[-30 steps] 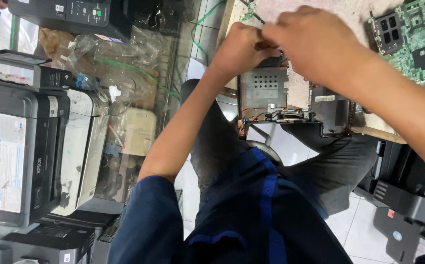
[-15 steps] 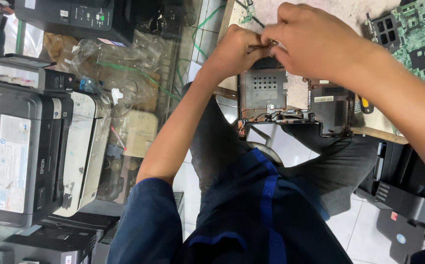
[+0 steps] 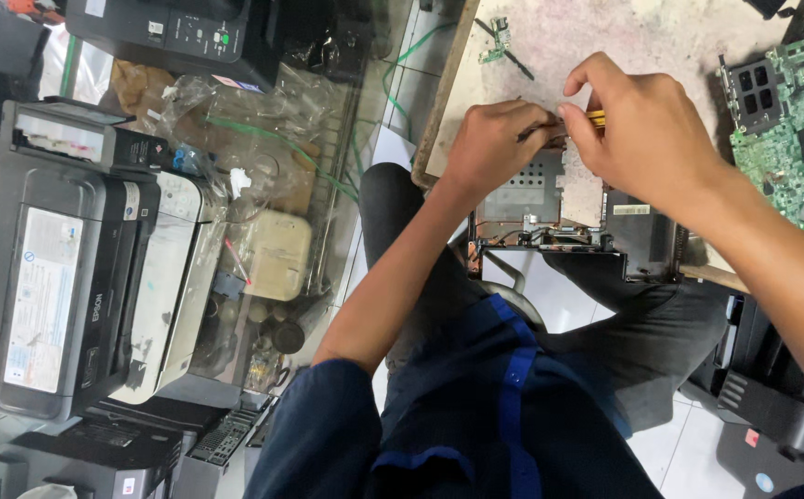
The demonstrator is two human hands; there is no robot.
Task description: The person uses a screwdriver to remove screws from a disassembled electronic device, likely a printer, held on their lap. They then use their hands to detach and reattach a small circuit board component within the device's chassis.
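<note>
Printers [image 3: 79, 296] crowd the floor at our left, beside the worn desk [image 3: 624, 37]. Our left hand [image 3: 494, 148] and right hand [image 3: 647, 129] both pinch closed on a yellow-handled tool [image 3: 596, 117] above the opened metal chassis [image 3: 527, 199] at the desk's near edge. It looks stiff but thin, sharp-edged, best gripped by its sides.
</note>
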